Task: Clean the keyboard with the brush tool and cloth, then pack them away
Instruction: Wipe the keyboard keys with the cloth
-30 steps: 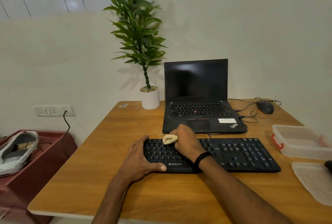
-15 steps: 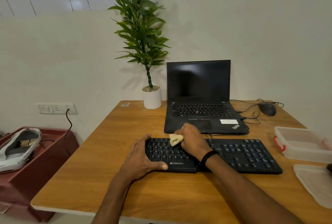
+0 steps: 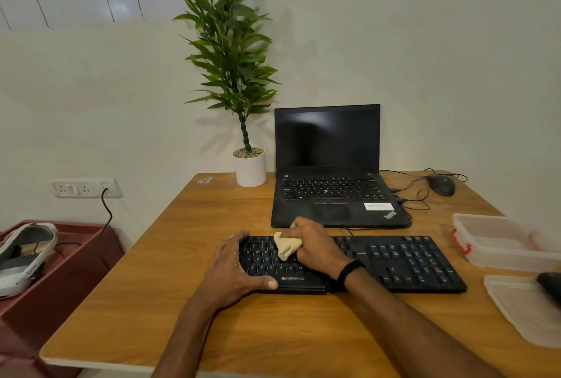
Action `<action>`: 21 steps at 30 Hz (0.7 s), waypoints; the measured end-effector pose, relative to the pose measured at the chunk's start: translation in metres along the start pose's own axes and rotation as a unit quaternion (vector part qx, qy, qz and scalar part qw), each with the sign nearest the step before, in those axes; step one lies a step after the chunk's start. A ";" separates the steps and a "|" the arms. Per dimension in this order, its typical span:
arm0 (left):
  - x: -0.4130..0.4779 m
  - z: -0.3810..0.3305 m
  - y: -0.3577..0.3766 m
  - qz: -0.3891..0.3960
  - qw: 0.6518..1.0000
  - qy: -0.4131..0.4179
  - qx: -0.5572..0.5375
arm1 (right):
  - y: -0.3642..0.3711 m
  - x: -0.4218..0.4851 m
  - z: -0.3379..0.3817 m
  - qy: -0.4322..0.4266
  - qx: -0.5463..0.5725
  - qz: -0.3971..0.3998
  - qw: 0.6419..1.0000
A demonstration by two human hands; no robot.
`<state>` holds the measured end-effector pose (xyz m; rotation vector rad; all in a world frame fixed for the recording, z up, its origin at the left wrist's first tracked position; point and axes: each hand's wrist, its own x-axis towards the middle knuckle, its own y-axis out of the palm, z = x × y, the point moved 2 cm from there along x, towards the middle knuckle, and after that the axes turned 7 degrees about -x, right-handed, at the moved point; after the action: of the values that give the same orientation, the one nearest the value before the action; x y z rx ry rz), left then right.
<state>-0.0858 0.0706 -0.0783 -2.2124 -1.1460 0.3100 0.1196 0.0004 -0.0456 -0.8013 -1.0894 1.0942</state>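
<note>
A black keyboard (image 3: 403,262) lies across the wooden desk (image 3: 170,256) in front of me. My right hand (image 3: 315,247) grips a bunched beige cloth (image 3: 285,245) and presses it on the keys left of the middle. My left hand (image 3: 233,271) holds the keyboard's left end, fingers over the far edge and thumb along the front edge. At the right edge of the view a dark object (image 3: 551,286), perhaps the brush tool, lies on a lid; it is cut off by the frame.
An open black laptop (image 3: 328,165) stands just behind the keyboard, a potted plant (image 3: 250,165) to its left, a wired mouse (image 3: 441,185) to its right. A clear plastic box (image 3: 501,241) and its lid (image 3: 522,308) sit at the right. A red cabinet (image 3: 60,262) stands left of the desk.
My right hand with the cloth has slid a little toward me over the keys. The left hand has kept its hold. The view has shifted slightly.
</note>
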 end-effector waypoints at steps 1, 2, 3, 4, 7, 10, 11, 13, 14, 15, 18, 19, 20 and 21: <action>0.000 0.001 0.000 0.000 1.000 0.000 0.000 | 0.000 0.000 -0.002 0.001 -0.004 0.004 1.000; 0.000 0.001 0.000 -0.002 1.000 0.001 -0.002 | -0.003 0.000 -0.004 0.005 -0.010 0.005 1.000; 0.000 0.001 -0.001 -0.005 1.000 0.002 -0.005 | -0.006 0.002 -0.006 0.012 -0.019 0.005 1.000; 0.001 0.001 -0.001 -0.009 1.000 0.003 -0.007 | -0.008 0.003 -0.008 0.015 -0.033 0.003 0.999; 0.000 0.001 -0.002 -0.012 1.000 0.000 -0.013 | -0.018 -0.001 -0.019 0.044 -0.072 0.017 0.996; 0.000 0.001 0.000 -0.009 1.000 -0.002 -0.015 | -0.029 -0.011 -0.049 0.107 -0.121 0.022 0.987; 0.000 0.000 0.000 -0.007 1.000 -0.001 -0.014 | -0.032 -0.014 -0.058 0.127 -0.130 0.025 0.983; 0.002 -0.001 -0.001 -0.003 1.000 -0.001 -0.013 | -0.038 -0.021 -0.059 0.143 -0.134 0.020 0.980; 0.002 -0.001 -0.002 -0.002 1.000 -0.001 -0.012 | -0.037 -0.021 -0.053 0.139 -0.134 0.013 0.981; 0.001 -0.001 -0.003 -0.002 1.000 -0.002 -0.011 | -0.036 -0.021 -0.044 0.132 -0.135 0.004 0.982; -0.001 -0.002 -0.005 -0.002 1.000 -0.002 -0.009 | -0.020 -0.015 -0.008 0.098 -0.101 -0.026 0.990; -0.001 -0.003 -0.005 -0.002 1.000 0.001 -0.008 | -0.014 -0.012 0.004 0.076 -0.067 -0.027 0.994; -0.002 -0.003 -0.005 -0.003 1.000 0.005 -0.007 | -0.008 -0.009 0.014 0.046 -0.034 -0.025 0.998; -0.002 -0.004 -0.006 -0.004 1.000 0.008 -0.006 | -0.003 -0.006 0.022 0.023 -0.012 -0.021 0.999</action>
<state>-0.0888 0.0702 -0.0718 -2.2164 -1.1516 0.2824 0.0986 -0.0063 -0.0377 -0.8161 -1.0787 1.0248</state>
